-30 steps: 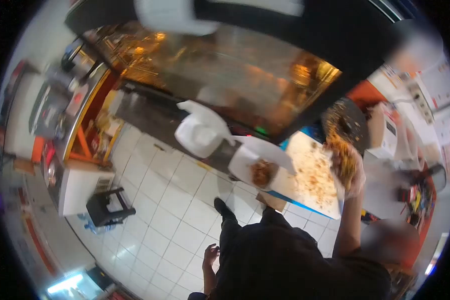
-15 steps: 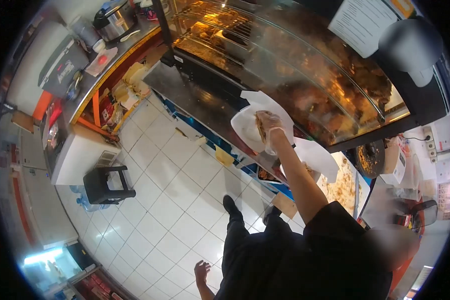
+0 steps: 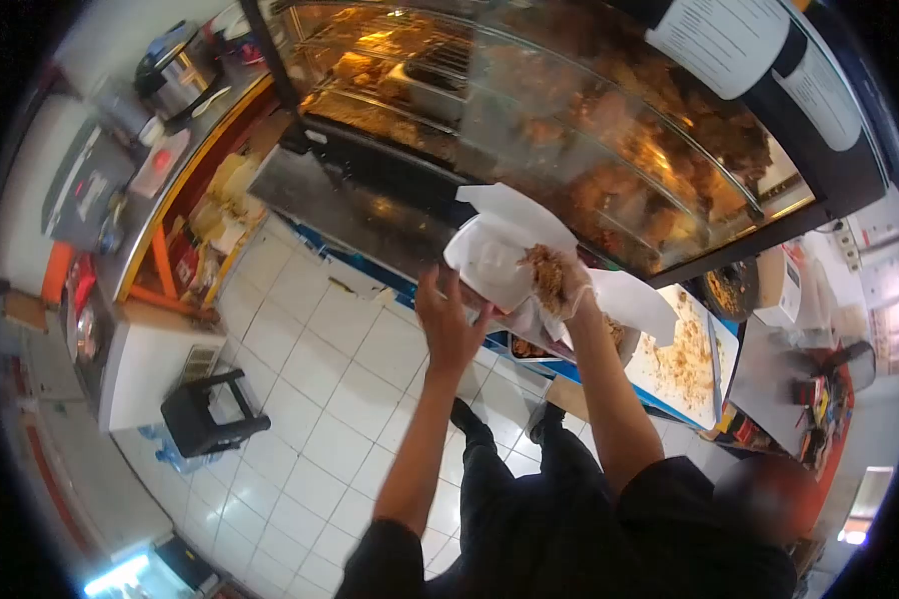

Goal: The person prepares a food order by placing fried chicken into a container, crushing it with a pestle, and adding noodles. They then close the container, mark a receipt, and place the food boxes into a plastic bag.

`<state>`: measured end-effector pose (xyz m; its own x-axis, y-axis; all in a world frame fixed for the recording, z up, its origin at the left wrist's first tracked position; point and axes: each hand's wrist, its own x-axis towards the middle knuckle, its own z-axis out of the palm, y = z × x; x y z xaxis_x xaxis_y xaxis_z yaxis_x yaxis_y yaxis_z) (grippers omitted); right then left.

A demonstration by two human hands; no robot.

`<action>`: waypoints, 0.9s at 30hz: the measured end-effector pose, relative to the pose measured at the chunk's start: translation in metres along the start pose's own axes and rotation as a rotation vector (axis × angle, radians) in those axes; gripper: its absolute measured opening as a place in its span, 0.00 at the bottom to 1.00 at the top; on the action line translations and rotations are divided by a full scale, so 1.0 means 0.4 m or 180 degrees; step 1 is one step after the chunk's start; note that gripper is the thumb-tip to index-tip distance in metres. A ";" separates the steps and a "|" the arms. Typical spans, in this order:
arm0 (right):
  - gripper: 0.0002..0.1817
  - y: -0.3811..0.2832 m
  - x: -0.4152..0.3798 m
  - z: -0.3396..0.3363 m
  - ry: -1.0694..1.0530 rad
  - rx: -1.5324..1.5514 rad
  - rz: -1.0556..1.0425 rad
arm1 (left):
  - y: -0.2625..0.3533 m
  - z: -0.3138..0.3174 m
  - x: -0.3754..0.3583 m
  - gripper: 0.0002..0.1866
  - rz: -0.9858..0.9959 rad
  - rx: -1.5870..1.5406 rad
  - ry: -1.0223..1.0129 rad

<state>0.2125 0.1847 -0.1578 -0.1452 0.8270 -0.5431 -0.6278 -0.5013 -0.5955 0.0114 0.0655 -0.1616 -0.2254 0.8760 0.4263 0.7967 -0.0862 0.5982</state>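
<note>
My right hand (image 3: 567,288), in a clear plastic glove, is closed around a clump of brown shredded meat (image 3: 544,275) at the right side of a white takeaway box (image 3: 479,250). The box stands with its lid up on the metal counter ledge, and its visible inside is white. My bare left hand (image 3: 451,324) is open, fingers spread, with the fingertips right at the box's near left rim. To the right, a second white box (image 3: 634,299) is partly hidden by my right forearm, with brown meat showing in it.
A glass warming cabinet (image 3: 609,130) rises behind the boxes. At right lies a white cutting board (image 3: 684,354) covered with meat scraps. A black stool (image 3: 215,411) stands on the tiled floor (image 3: 310,439), left of my feet. A steel cooker (image 3: 178,75) sits on the left counter.
My left hand has come up from low beside my body to the box's rim. My right hand has shifted right over the box, and the clump of meat now shows more fully.
</note>
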 end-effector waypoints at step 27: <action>0.19 0.025 -0.250 -0.016 0.0174 -0.5608 -0.2710 | 0.242 -0.011 0.180 0.15 0.0142 -0.0420 -0.1406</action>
<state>0.2254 0.0954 -0.1132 -0.2252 0.9605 0.1633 0.8327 0.2767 -0.4796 0.0697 0.1183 -0.0700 0.0908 0.9859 0.1409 0.7156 -0.1630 0.6793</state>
